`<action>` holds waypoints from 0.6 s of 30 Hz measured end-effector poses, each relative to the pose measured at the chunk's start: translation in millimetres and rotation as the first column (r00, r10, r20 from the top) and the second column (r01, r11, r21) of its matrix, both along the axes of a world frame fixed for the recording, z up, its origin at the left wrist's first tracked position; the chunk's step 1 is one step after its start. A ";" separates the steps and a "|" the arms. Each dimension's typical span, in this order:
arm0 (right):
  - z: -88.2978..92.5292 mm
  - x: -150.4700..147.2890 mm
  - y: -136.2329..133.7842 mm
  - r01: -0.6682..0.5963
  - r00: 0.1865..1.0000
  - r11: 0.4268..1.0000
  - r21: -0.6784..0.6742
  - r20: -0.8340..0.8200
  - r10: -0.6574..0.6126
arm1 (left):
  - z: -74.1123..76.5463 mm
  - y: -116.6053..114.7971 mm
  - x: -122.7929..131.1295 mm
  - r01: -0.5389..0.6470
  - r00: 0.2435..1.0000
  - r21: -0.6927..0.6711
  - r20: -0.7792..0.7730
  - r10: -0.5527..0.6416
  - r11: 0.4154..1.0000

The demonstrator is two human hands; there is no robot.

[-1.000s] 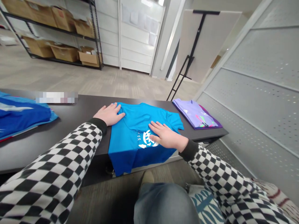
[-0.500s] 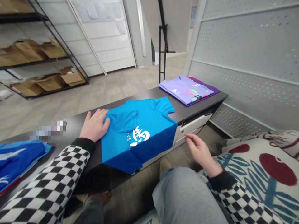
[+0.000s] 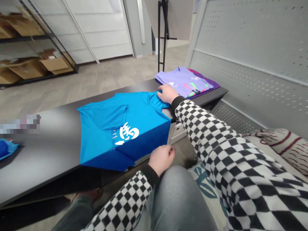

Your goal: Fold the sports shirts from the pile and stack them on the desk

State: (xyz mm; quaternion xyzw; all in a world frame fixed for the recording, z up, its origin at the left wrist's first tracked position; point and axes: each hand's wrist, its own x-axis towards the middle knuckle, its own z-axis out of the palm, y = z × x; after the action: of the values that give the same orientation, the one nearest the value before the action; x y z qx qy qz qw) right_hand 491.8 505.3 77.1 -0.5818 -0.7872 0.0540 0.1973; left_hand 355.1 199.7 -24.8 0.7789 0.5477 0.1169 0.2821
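Observation:
A blue T-shirt (image 3: pixel 149 118) with a white print lies over the dark bench top, its lower part hanging down the front side. My right hand (image 3: pixel 167 93) is at the shirt's far right sleeve, thumb and fingers closed on the fabric there. My left hand (image 3: pixel 162 158) is loosely curled above my knee, in front of the hanging part of the shirt, with nothing visible in it. Close beyond my right hand lies a folded lilac T-shirt (image 3: pixel 175 77) on top of darker purple clothing.
The dark bench (image 3: pixel 55 138) runs from lower left to the right, with a white drawer (image 3: pixel 178 133) below. Another blue garment (image 3: pixel 7 149) and a pixelated item (image 3: pixel 20 125) lie left. A perforated grey panel (image 3: pixel 240 41) stands right; shelves with cardboard boxes (image 3: pixel 56 64) stand behind.
My right hand has moved from beside the drawer up to the shirt's sleeve. My left hand has left the shirt's left edge and come down near my knee. The view has shifted right.

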 end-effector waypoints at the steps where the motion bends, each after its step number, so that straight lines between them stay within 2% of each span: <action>1: -4.8 -0.8 2.9 0.027 1.000 0.999 0.019 -0.006 -0.027 | -14.7 11.8 9.0 -0.044 0.998 -0.050 -0.054 0.041 0.998; 4: -11.4 0.7 10.5 0.093 0.995 0.995 0.034 -0.031 -0.092 | -45.9 44.2 26.7 -0.215 0.963 -0.111 -0.189 0.192 0.970; 6: -12.5 3.8 19.1 0.094 0.995 0.996 0.010 -0.038 -0.093 | -58.6 58.7 34.7 -0.297 0.935 -0.097 -0.231 0.269 0.950; 9: -14.5 9.3 33.6 0.049 0.997 0.999 -0.017 -0.060 -0.050 | -72.2 69.3 43.6 -0.347 0.920 -0.080 -0.221 0.323 0.935; 13: -18.2 13.9 41.4 0.024 0.996 1.000 -0.001 -0.086 -0.023 | -82.9 71.7 47.5 -0.394 0.912 -0.069 -0.149 0.381 0.916; 18: -18.0 15.7 34.2 0.053 0.990 0.998 0.043 -0.134 -0.047 | -78.2 56.9 33.0 -0.377 0.926 -0.037 -0.002 0.378 0.925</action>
State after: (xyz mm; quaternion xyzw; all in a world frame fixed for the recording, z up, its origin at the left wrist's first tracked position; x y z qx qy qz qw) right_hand 507.5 539.4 59.1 -0.5915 -0.7587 0.0692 0.2641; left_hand 388.1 256.6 -103.0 0.6533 0.6887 0.1609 0.2701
